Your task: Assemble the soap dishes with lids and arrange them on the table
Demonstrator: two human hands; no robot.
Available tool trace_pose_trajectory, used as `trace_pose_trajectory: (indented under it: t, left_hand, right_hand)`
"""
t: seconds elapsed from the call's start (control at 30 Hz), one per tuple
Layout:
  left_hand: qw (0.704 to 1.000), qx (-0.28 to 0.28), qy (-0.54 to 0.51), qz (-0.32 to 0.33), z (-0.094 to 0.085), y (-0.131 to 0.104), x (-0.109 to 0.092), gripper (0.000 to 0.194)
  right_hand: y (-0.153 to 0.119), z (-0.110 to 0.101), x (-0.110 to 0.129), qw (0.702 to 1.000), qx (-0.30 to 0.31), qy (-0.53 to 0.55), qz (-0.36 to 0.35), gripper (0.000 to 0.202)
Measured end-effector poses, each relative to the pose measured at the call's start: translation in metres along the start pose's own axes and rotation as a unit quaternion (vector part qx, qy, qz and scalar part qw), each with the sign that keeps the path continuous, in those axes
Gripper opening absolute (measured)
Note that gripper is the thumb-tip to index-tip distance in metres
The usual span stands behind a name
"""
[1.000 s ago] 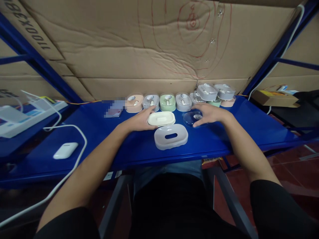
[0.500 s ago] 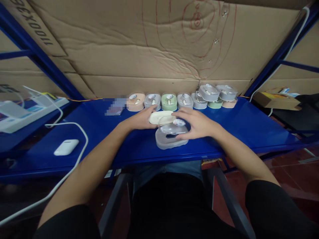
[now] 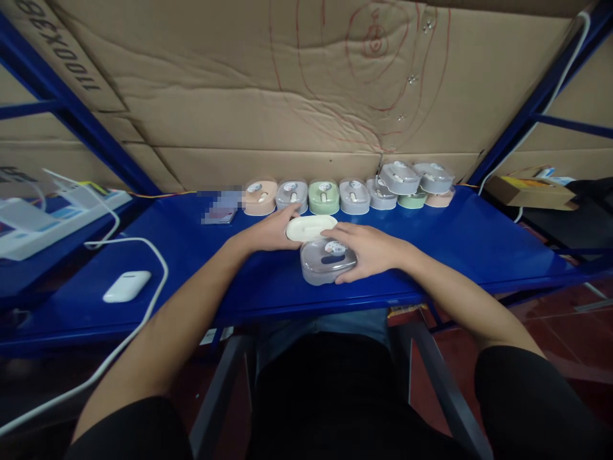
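Near the front of the blue table, a small grey box (image 3: pixel 318 275) stands with a clear lid (image 3: pixel 318 251) seated on it. The lid carries a round sticker and has a dark oval slot. My right hand (image 3: pixel 371 252) is closed round the lid from the right, thumb low and fingers over its far side. A cream oval plastic piece (image 3: pixel 306 229) with a shallow hollow is gripped at its left end by my left hand (image 3: pixel 275 230). It lies just behind the box, and my right fingertips come close to its right end; whether they touch it, I cannot tell.
Along the cardboard back wall runs a row of similar lidded boxes (image 3: pixel 324 198) in peach, grey and green, two stacked at the right. A white earbud case (image 3: pixel 127 286) and a white cable (image 3: pixel 160 268) lie left. At the right is an open carton (image 3: pixel 531 191).
My right hand has lowered the clear lid from a tilt above the grey box down onto it. My left hand keeps the cream piece in nearly the same spot.
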State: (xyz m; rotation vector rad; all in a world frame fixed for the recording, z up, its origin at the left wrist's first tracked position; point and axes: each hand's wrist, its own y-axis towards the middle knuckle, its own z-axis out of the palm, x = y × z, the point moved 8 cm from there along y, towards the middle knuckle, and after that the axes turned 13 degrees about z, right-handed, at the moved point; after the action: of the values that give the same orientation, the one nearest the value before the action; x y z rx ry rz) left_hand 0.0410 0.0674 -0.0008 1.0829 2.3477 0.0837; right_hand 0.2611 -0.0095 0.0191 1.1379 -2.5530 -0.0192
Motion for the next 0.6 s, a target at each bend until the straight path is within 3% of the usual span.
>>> trace_pose_trajectory:
  t: [0.1,0.23,0.47,0.6]
  left_hand:
    - [0.999,-0.002,-0.033,0.026,0.009,0.003,-0.008,0.119]
    - [0.995,-0.017,-0.072,0.064,0.027,0.010,-0.033,0.125]
    - [0.997,-0.021,-0.078,0.015,0.047,0.010,-0.043,0.136]
    - [0.997,-0.021,-0.073,0.029,0.045,0.010,-0.044,0.123]
  right_hand:
    - [0.000,-0.018,-0.015,0.998,-0.045,0.048,0.013,0.109]
    - [0.005,-0.032,-0.040,0.989,-0.113,0.046,0.082,0.111]
    - [0.012,-0.004,-0.053,0.993,-0.067,0.005,0.094,0.114]
    - [0.015,0.006,-0.055,0.995,-0.063,-0.001,0.077,0.117]
